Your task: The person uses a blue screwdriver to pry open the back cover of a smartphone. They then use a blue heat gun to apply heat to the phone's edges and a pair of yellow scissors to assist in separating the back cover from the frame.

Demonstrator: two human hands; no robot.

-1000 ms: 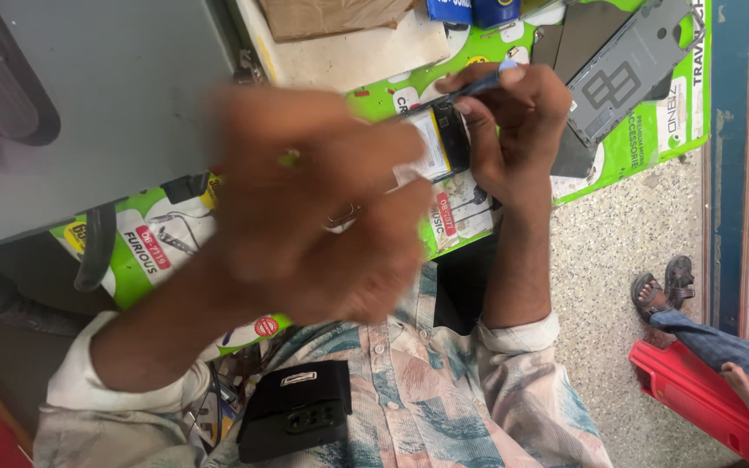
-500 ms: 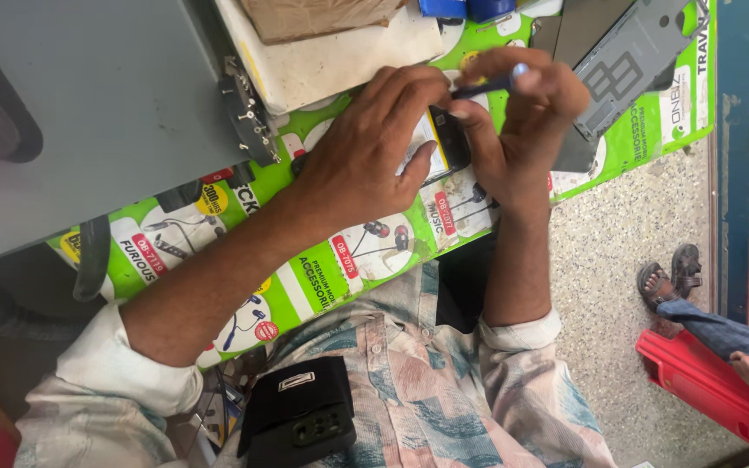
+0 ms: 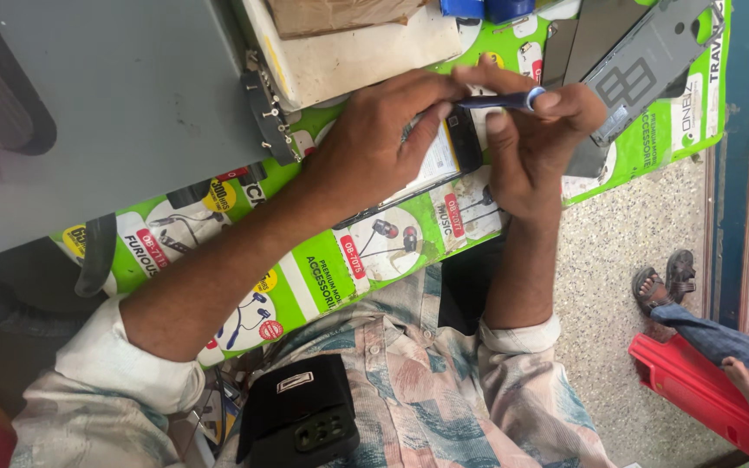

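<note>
Servicing: opened phone point(image 3: 444, 160) held over the table point(image 3: 305, 269), back cover off, battery face exposed.
Left hand point(image 3: 383, 143): clamped on the phone, fingers curled over its upper edge, thumb side toward the body; phone tilted, lower corner resting near the green mat.
Right hand point(image 3: 535, 143): closed on a slim blue-tipped tool point(image 3: 496, 100), pinched between thumb and forefinger; tip laid across the phone's top edge, just beside the left fingertips.
Tool contact: touching or nearly touching the phone body; exact point hidden by fingers.
Done, as judged: cover removed; grey phone frame point(image 3: 643, 65) and dark panel point(image 3: 587, 39) lying beyond the right hand, apart from the phone.
Left, as judged: work at the top edge in progress; internals not yet lifted out; no part seen refitted.
Beyond left hand: grey laptop lid point(image 3: 114, 104) with hinge bracket, cardboard box point(image 3: 348, 43) further on.
Below both hands: black phone case point(image 3: 301, 416) resting in the lap.
Right of right hand: another person's sandalled foot point(image 3: 665, 277) on the floor, red stool point(image 3: 695, 381) beside it.
</note>
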